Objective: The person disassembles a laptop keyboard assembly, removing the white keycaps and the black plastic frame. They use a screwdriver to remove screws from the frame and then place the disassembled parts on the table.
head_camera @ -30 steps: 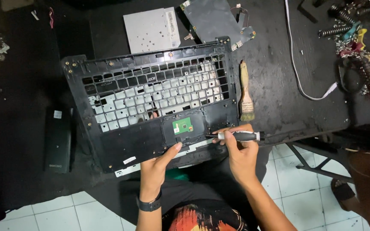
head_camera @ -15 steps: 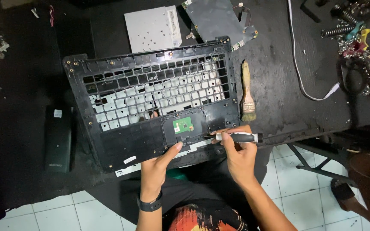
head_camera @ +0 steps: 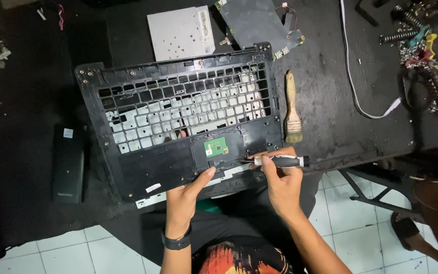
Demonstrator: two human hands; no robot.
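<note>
We see our left hand (head_camera: 187, 195) gripping the near edge of a black plastic laptop palmrest shell (head_camera: 178, 122), which lies underside up on the dark worktable (head_camera: 330, 111), while our right hand (head_camera: 280, 180) holds a screwdriver with a black and white handle (head_camera: 282, 161), its tip lying just beside the small green circuit board (head_camera: 216, 147) set in the shell. Around it lie 1 wooden-handled paintbrush (head_camera: 292, 109) just right of the shell, a silver perforated metal drive (head_camera: 181, 33) and a grey circuit board (head_camera: 259, 23) beyond the far edge, and a black rectangular battery pack (head_camera: 68, 163) to the left. A white cable (head_camera: 361, 86) trails further right.
</note>
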